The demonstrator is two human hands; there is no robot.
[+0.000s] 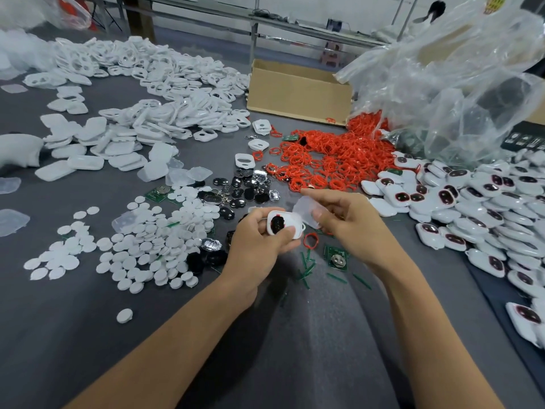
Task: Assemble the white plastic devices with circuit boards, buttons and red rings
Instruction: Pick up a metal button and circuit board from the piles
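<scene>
A heap of white shells covered the far left of the grey table, with clear covers in front of it and a spread of white discs nearer the person. Just right of the discs lay black buttons, some shiny.

At the centre, above the table, the left hand grasped a white device, fingers and thumb curled round its edges. A black button sat in its opening with a trace of red at the rim. Just beside it, the right hand pinched a clear cover piece between thumb and fingers, the forefinger stretched out; the piece was close to the device, but contact could not be told.

Below the hands, a single red ring, green strips and a circuit board lay on the table. Farther back sat a pile of red rings and a cardboard box. On the right, finished devices were heaped under a clear plastic bag.
</scene>
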